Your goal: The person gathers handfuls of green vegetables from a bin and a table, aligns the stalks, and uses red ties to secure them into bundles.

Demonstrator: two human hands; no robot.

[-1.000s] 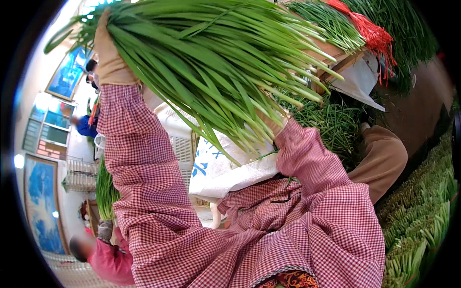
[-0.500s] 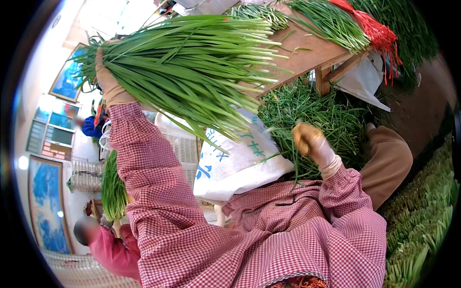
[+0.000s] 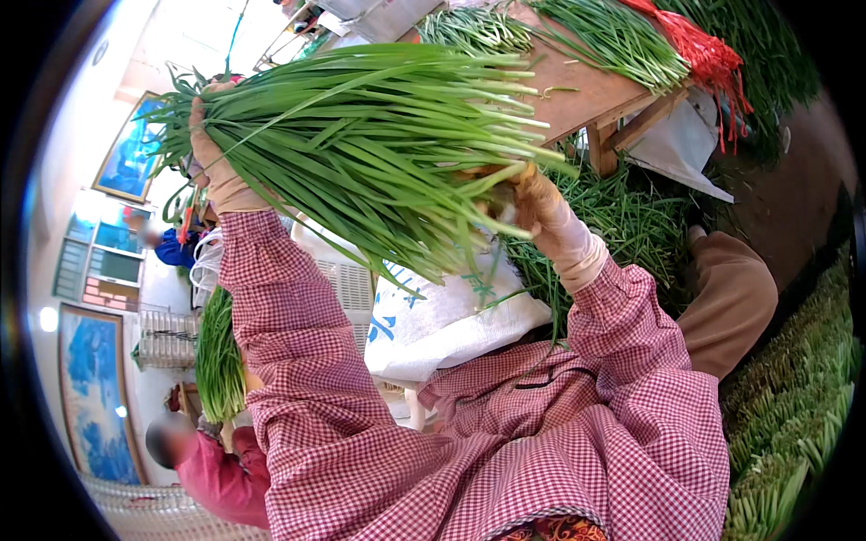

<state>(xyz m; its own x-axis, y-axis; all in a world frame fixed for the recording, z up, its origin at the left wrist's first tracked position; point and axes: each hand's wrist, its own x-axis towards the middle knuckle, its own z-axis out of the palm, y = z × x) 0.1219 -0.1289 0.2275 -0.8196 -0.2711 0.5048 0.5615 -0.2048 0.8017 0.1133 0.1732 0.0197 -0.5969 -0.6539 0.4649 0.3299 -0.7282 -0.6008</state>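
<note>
A big loose bunch of garlic chives [image 3: 361, 135] is held up before me, its leafy tips to the left and its pale cut stems to the right. My left hand [image 3: 215, 162], in a tan glove, is closed round the leaf end. At the lower stem ends is my gloved right hand [image 3: 548, 216], its fingers closed on some stems and partly covered by them. Below the bunch, a white woven sack [image 3: 460, 329] with blue and green marks lies across my lap. Loose chive leaves [image 3: 631, 216] are heaped beyond my right forearm.
On the wooden table [image 3: 577, 81] ahead lie more chive bunches [image 3: 613, 41] and red ties [image 3: 704, 54]. Rows of chives [image 3: 794, 433] fill the right side. At left, a person in a red top [image 3: 221, 478] is near another bunch [image 3: 219, 356] and a white crate [image 3: 167, 338].
My right hand has risen from above the leaf heap to the bunch's stem ends and taken hold there. The left hand keeps its grip, and the bunch has shifted slightly right.
</note>
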